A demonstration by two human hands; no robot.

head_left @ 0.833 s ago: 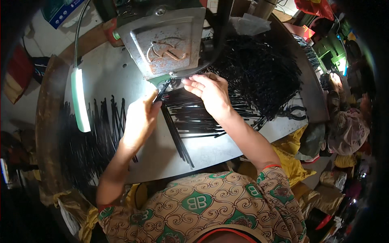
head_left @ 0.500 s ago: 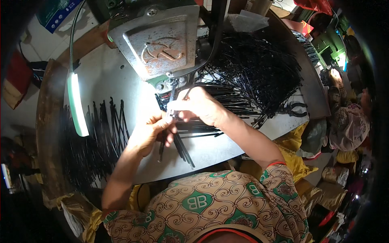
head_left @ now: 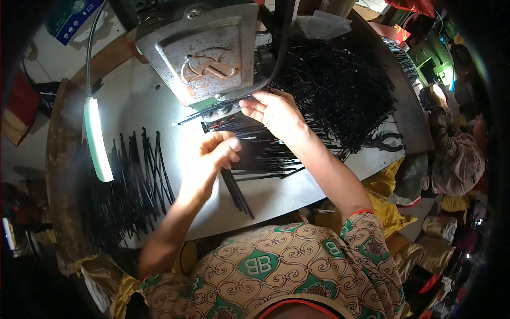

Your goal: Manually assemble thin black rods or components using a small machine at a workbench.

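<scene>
My right hand [head_left: 276,112] is beneath the front of the grey machine head [head_left: 204,58], its fingers closed on a thin black rod [head_left: 204,112] that slants down to the left. Lower and to the left, my left hand [head_left: 212,154] is curled with the thumb against the fingers; whatever it may hold is hidden. Several thin black rods [head_left: 236,194] lie on the table just below that hand. Beside my right hand, a row of similar rods [head_left: 265,151] stretches to the right.
A big tangled heap of black rods [head_left: 340,90] covers the table's right side. More rods [head_left: 117,191] are spread at the left, under a lit lamp [head_left: 98,141]. Black-handled pliers [head_left: 387,142] lie near the right edge. A person [head_left: 457,154] sits farther right.
My hands have moved apart. The right one rose toward the machine with the rod, which swung from upright to slanting left. The left hand came off the rod and stays lower.
</scene>
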